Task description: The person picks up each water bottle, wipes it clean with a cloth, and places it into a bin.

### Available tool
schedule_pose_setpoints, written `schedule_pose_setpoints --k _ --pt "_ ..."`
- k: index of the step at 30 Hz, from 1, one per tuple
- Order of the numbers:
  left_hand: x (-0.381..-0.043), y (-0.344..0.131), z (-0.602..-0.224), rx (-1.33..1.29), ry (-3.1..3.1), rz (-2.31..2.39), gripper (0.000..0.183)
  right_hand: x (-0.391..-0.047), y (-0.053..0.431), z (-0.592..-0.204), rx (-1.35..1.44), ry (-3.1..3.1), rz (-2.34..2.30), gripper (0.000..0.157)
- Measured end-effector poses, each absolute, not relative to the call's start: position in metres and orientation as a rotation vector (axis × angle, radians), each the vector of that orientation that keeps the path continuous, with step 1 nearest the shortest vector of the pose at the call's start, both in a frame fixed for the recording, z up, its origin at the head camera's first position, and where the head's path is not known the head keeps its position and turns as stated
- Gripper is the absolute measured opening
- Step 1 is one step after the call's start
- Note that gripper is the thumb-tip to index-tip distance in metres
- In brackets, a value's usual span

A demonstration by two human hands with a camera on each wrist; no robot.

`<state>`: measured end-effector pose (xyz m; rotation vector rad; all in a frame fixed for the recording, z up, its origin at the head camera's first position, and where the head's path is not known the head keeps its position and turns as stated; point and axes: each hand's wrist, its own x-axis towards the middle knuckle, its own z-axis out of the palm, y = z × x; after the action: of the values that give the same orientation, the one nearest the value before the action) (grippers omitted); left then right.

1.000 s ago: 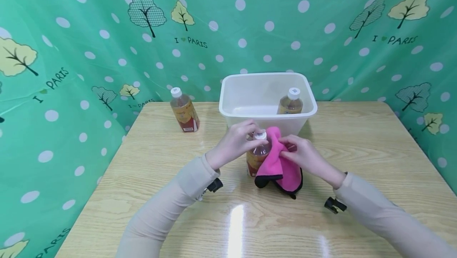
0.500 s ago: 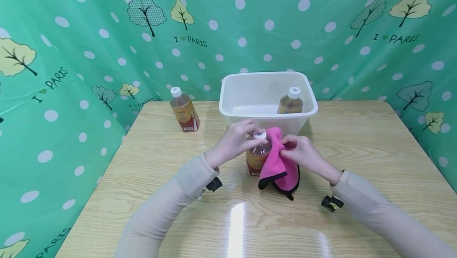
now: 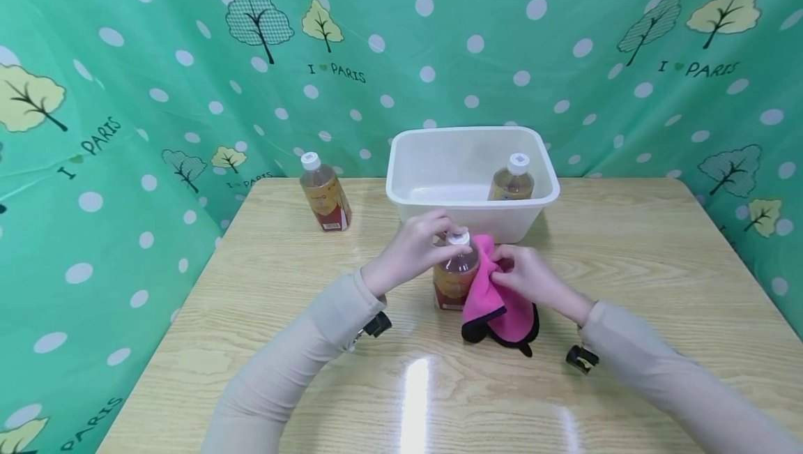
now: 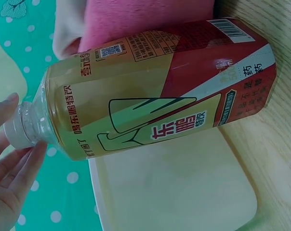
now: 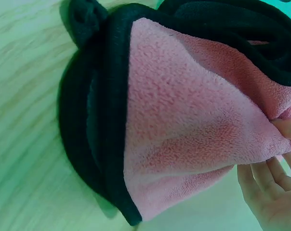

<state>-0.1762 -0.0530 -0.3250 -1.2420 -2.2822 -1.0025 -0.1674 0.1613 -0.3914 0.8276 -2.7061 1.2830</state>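
Note:
My left hand (image 3: 422, 243) pinches the white cap of a drink bottle (image 3: 454, 280), which stands upright on the table in front of the white bin. In the left wrist view the bottle (image 4: 150, 91) shows a yellow and red label, with thumb and fingers around its cap (image 4: 21, 126). At the bottle's right side, my right hand (image 3: 530, 274) grips a bunched pink cloth (image 3: 502, 307) with black edging. The cloth lies right along the bottle's side and its lower edge hangs near the table. Seen from the right wrist, thumb and fingers pinch the fuzzy cloth (image 5: 184, 110).
A white plastic bin (image 3: 414, 210) stands at the back middle, with a second bottle (image 3: 512, 182) upright inside at its right. Another bottle (image 3: 325, 196) stands at the back left of the wooden table (image 3: 301, 286). A green dotted curtain (image 3: 401, 35) hangs behind.
My right hand has moved the cloth slightly down and to the right along the bottle, uncovering more of the label. The left hand and the bottle have stayed in place.

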Motion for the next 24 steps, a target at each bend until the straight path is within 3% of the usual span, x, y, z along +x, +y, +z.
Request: schedule_pose_setpoints --k 24 --pt "-0.174 -0.054 -0.324 -1.240 -2.299 -0.997 0.019 -0.166 0.167 -0.408 0.785 -2.827 1.281 0.012"
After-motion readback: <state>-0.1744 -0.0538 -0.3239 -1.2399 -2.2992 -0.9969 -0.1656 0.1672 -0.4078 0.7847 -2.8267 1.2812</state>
